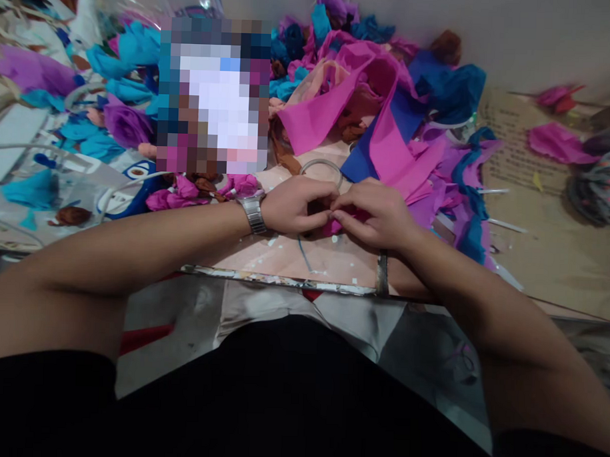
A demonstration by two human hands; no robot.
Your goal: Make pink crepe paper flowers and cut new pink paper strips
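Note:
My left hand (298, 203), with a metal watch (254, 213) at its wrist, meets my right hand (375, 211) over the table. Both hands are closed, thumbs and fingertips together on a small piece of magenta crepe paper (334, 227), mostly hidden under the fingers. Just beyond the knuckles lies a thin pale ring (322, 162), partly covered by my left hand. Long pink crepe paper strips (308, 125) and a dark blue strip (360, 157) lie past my right hand. A thin dark strand (305, 254) rests on the table below my fingers.
Crumpled paper pieces (131, 119) and a blue-and-white roll (131, 186) lie at the left. A blurred-out bright object (219, 99) stands behind them. Printed cardboard (525, 216) and a dark bundle with pink dots (601, 185) are at the right. The table's worn edge (283, 280) runs before me.

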